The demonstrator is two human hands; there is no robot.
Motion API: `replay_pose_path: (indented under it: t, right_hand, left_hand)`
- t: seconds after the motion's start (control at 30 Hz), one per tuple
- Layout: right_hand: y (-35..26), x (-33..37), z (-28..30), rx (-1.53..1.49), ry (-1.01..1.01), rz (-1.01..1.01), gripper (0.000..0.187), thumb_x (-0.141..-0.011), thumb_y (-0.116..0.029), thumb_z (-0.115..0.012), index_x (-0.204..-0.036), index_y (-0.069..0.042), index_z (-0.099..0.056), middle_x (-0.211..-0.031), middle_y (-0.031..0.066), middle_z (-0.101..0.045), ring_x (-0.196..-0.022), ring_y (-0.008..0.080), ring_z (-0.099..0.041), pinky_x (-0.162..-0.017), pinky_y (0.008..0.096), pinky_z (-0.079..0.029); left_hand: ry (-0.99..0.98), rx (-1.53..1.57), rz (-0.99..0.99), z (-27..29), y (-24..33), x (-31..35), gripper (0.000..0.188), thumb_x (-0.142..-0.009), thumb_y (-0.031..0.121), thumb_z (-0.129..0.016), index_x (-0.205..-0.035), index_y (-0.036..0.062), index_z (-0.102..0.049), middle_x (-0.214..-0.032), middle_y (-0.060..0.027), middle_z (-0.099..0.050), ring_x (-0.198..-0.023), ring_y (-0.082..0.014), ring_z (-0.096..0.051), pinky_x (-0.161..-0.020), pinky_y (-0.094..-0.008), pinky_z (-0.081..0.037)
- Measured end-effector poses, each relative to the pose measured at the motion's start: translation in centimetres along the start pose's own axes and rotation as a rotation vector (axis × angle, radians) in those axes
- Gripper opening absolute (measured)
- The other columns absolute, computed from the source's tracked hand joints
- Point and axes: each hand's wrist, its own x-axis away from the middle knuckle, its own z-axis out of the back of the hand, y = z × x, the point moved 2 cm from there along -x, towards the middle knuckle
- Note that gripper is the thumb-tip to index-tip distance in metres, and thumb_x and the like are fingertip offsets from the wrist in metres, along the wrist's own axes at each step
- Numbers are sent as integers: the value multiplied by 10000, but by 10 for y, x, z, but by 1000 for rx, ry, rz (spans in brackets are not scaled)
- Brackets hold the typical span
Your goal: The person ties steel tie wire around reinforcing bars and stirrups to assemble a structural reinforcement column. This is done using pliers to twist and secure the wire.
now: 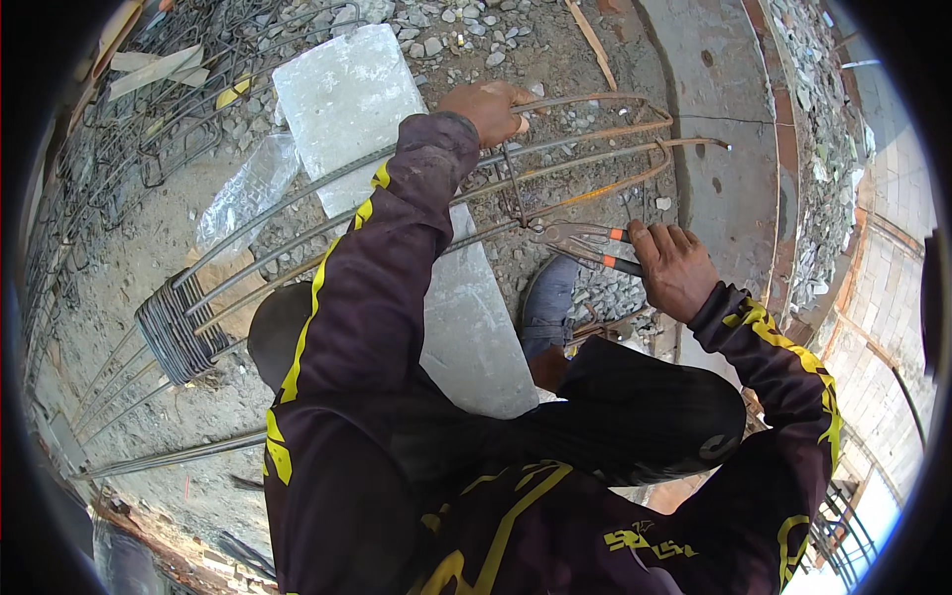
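Head cam view: left arm's stretched up to 12 o'clock, left hand [488, 112] curled around the top bar of a rebar cage [595, 159] running from 9 to 2. Right elbow's bent, right hand [676, 263] at 3, closed on the handles of some pliers [568, 234], nose right at a crossing; can't tell if they're biting. Gritty dirt ground [129, 248], pale slab [347, 89] at 11, brick paving [902, 188] out at 2.

Stony ground [476, 45], pale brickwork [904, 188]
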Motion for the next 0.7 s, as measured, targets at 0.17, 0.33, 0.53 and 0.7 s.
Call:
replay_pose_path:
  t: [0.17,0.33,0.53,0.7]
  right_hand:
    - [-6,1,9,-151,-71,-57,524,-681,-29,-593,-1180,-14,-436,-850,123,-538,-758,305,-595,-654,412,-482]
    - [-31,10,17,-863,-303,-196,270,-762,-82,-637,-993,4,-527,-626,114,-557,-537,282,-570,-546,354,-469]
    - [-47,11,13,-1479,-691,-653,148,-803,-46,-588,-941,-15,-545,-573,-3,-459,-461,69,-433,-402,242,-356]
    - [-47,18,8,-1891,-748,-693,150,-817,-32,-593,-954,-7,-537,-661,38,-481,-483,85,-427,-405,245,-354]
  left_hand:
    - [-26,13,0,0,0,1,441,-812,388,-622,-1245,321,-583,-1167,-87,-633,-1064,-294,-602,-937,-390,-471]
    - [49,31,-48,-7,-8,-3,436,-795,421,-647,-1216,313,-611,-1069,-130,-661,-974,-288,-634,-850,-381,-493]
    - [212,4,-187,4,18,20,563,-781,425,-650,-1294,220,-542,-1269,-131,-549,-1121,-301,-555,-969,-399,-425]
    - [-87,-34,-779,-15,116,93,832,-730,427,-695,-1426,135,-343,-1445,-130,-370,-1320,-292,-374,-1115,-491,-223]
